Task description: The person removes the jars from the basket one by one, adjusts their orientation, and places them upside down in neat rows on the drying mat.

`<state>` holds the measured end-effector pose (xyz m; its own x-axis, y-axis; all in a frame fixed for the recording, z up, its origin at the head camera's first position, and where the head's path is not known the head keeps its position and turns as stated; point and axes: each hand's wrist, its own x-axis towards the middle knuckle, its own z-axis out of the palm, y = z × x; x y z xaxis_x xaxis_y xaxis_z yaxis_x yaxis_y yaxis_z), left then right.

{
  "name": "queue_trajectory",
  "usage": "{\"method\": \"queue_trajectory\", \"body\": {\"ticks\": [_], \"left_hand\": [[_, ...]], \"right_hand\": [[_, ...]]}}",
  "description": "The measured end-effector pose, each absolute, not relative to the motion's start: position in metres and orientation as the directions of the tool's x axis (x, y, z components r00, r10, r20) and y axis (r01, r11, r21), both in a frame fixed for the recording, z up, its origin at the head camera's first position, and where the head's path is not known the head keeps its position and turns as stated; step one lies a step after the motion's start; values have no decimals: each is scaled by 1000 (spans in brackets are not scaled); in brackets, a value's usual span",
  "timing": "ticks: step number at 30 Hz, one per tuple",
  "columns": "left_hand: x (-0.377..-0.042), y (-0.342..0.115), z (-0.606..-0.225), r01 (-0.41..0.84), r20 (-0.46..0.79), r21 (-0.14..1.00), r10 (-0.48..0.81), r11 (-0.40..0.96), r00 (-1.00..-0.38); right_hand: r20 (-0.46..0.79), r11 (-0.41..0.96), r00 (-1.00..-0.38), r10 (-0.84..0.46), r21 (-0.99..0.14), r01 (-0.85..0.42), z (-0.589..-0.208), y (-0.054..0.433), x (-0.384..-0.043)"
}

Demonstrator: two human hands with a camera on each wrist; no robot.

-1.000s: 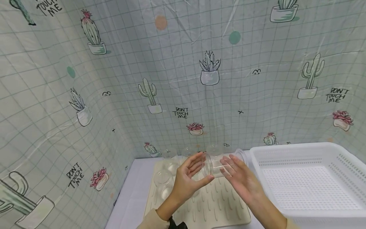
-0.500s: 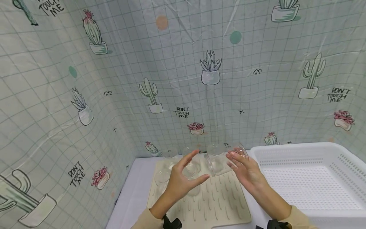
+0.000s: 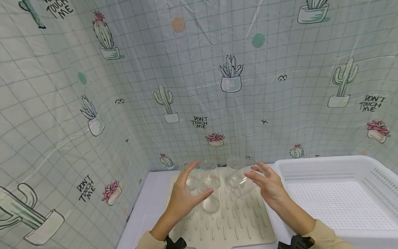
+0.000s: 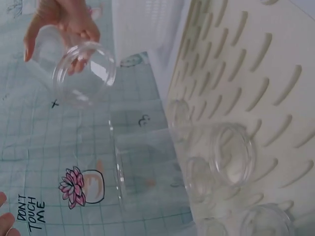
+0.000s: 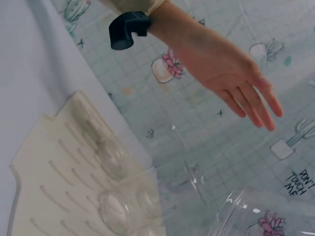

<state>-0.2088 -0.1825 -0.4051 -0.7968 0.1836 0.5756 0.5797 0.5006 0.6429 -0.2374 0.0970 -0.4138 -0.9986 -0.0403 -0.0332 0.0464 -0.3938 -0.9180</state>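
My right hand [image 3: 272, 185] holds a clear jar [image 3: 240, 185] by its right end, tilted above the drying mat [image 3: 242, 221]. The left wrist view shows that jar's round rim [image 4: 84, 93] facing the camera, with the right hand [image 4: 69, 24] behind it. To the left, my left hand [image 3: 183, 195] is held up with thumb and fingers spread apart and nothing between them. In the right wrist view the left hand [image 5: 226, 69] has straight fingers. Several more clear jars stand on the mat, including one [image 3: 210, 204] beyond the left thumb.
A white perforated basket [image 3: 335, 235] stands to the right of the mat. Behind the table [image 3: 140, 207] hangs a cactus-print sheet [image 3: 199, 86], which also covers the left side. Other clear jars [image 3: 234, 162] line the mat's back edge.
My left hand has come off the jar's left end and moved left. The right hand has tipped the jar from nearly level so that its left end points lower.
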Motion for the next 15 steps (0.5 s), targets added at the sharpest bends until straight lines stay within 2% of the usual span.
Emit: {"method": "queue_trajectory", "body": {"ticks": [5,15], "left_hand": [[-209,-195,-411,564,591,597,163,571,-790],[-202,-221,-428,435,525,633,58,640,-849]], "right_hand": [[-46,-318,-998,-39,-946,56,-421,97,-240],[-54,-222,-998,24,-974,48,-437,92,-248]]}}
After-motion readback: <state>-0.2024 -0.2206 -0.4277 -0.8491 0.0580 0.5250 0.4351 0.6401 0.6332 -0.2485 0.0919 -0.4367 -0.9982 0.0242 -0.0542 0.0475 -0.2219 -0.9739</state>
